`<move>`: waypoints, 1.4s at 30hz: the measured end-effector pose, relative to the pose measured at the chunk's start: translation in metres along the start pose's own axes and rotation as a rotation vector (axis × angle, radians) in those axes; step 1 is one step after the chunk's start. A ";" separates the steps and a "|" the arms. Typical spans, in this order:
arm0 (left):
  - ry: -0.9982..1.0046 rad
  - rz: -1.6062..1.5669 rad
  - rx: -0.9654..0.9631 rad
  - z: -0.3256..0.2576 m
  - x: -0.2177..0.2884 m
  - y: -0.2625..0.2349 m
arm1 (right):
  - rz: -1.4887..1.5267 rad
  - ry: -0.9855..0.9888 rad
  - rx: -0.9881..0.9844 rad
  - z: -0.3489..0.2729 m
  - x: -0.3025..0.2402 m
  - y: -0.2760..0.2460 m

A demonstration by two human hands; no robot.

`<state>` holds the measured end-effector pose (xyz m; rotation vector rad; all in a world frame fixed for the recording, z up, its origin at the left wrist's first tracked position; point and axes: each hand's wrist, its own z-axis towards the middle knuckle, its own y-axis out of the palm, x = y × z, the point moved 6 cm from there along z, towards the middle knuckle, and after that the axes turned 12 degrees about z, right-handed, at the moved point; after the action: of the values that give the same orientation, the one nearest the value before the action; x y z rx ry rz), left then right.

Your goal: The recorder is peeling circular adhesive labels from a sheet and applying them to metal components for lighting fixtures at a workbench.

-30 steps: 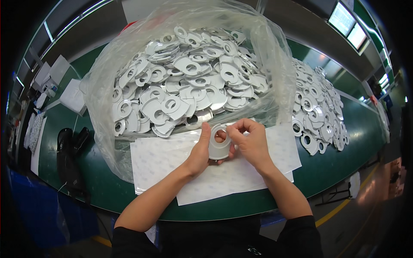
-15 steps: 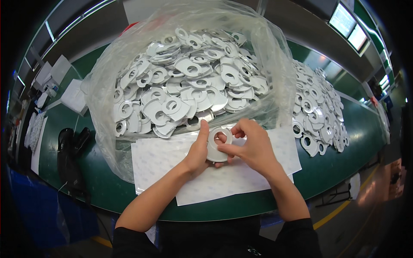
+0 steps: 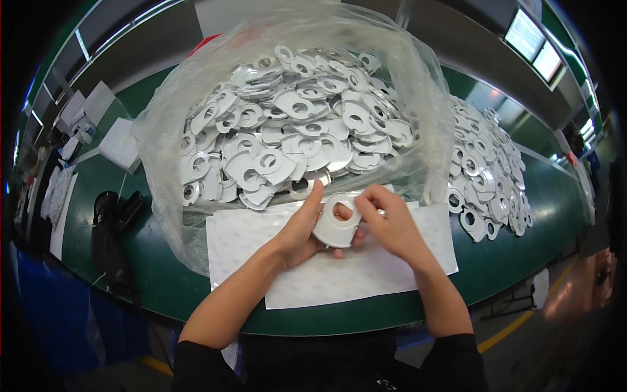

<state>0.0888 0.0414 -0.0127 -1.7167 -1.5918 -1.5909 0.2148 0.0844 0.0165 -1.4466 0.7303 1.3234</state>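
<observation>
My left hand and my right hand together hold one flat white disc with a round hole just above a white sheet on the green table. The left thumb lies along the disc's left edge. Fingers of the right hand pinch at its upper right rim. Right behind the hands stands a clear plastic bag heaped with several of the same white discs.
A second loose pile of white discs lies on the green table to the right. A black object lies at the left, with white sheets behind it. The table's front edge runs just below the sheet.
The disc has tilted and shifted slightly in my hands; my right fingers have moved along its upper rim. The bag and piles have stayed still.
</observation>
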 end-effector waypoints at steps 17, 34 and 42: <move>0.707 1.639 1.124 -0.044 0.069 -0.058 | 0.053 -0.340 0.024 -0.003 -0.033 -0.005; 0.727 0.390 0.528 -0.033 0.057 -0.035 | -0.509 -0.254 -0.537 -0.042 -0.033 0.079; 0.352 -0.065 0.236 0.001 0.010 -0.025 | -0.506 -0.422 -0.535 -0.049 -0.037 0.081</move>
<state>0.0657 0.0553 -0.0158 -1.2009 -1.5929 -1.5573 0.1498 0.0065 0.0250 -1.5426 -0.2810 1.3971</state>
